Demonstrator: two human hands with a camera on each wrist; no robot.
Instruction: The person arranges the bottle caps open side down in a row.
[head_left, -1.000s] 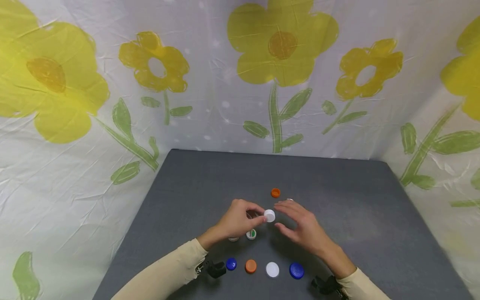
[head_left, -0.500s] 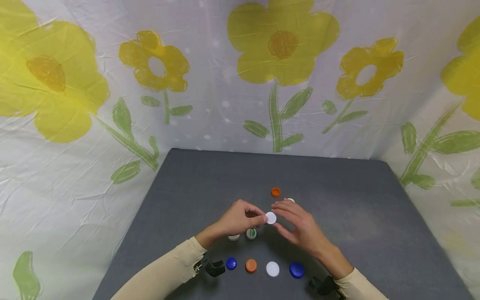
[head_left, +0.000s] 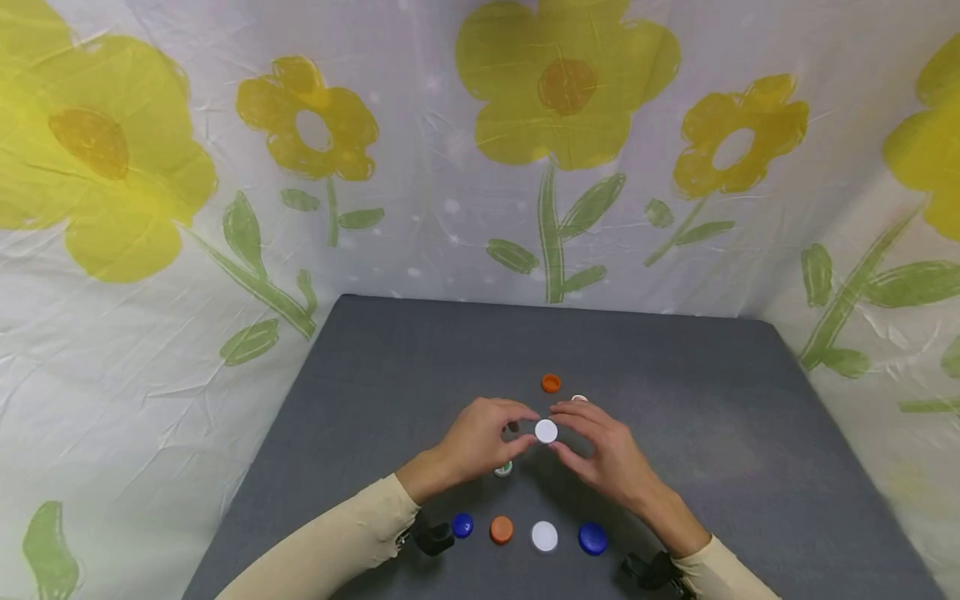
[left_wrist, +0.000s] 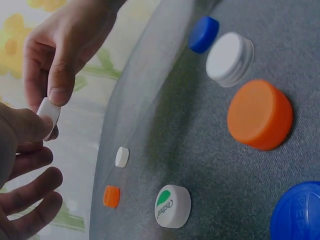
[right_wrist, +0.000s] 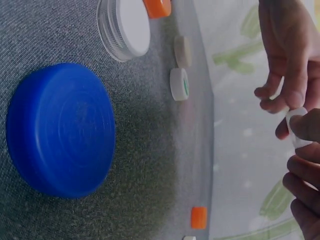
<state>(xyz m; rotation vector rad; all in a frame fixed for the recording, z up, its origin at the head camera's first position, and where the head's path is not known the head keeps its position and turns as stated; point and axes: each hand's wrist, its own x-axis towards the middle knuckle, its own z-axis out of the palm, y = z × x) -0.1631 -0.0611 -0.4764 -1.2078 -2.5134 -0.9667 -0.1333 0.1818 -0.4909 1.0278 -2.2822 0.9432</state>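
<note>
A small white bottle cap (head_left: 546, 431) is held up above the dark table between both hands. My left hand (head_left: 480, 437) pinches it from the left. From the other side my right hand (head_left: 611, 458) also grips its edge with thumb and fingers. In the left wrist view, both thumbs lie on the white cap (left_wrist: 49, 110), which is seen edge-on. The right wrist view likewise has fingers of both hands meeting at the cap. Below the hands, a white cap with a green mark (head_left: 503, 468) lies on the table, partly covered by the left hand.
Near the front lie a small blue cap (head_left: 462, 525), an orange cap (head_left: 501, 530), a white cap (head_left: 544, 537) and a larger blue cap (head_left: 592, 539). Farther back are an upturned orange cap (head_left: 551, 383) and a white one (head_left: 579, 398). Flowered cloth (head_left: 420, 250) hangs round the table.
The held white cap has shifted slightly right and turned its flat face toward the head camera. My right hand, earlier apart from it, now grips it too.
</note>
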